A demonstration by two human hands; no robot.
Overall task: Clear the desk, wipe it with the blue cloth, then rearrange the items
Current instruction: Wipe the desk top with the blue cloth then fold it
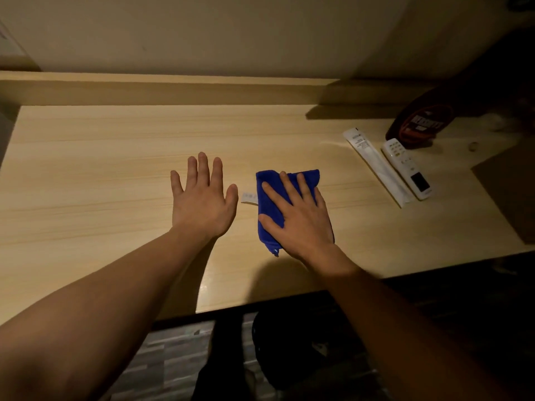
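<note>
Head view: the blue cloth (270, 195), folded, lies flat near the middle of the pale wooden table (86, 175), a white tag (249, 197) sticking out of its left edge. The right hand (301, 218) presses flat on it, fingers (289, 186) spread, not curled around it. Just beside it, the left hand (202, 201) is open, palm down. Far right lie a white tube (373, 166) and a white remote (406, 167) side by side, with a dark bottle (419, 123) behind them.
</note>
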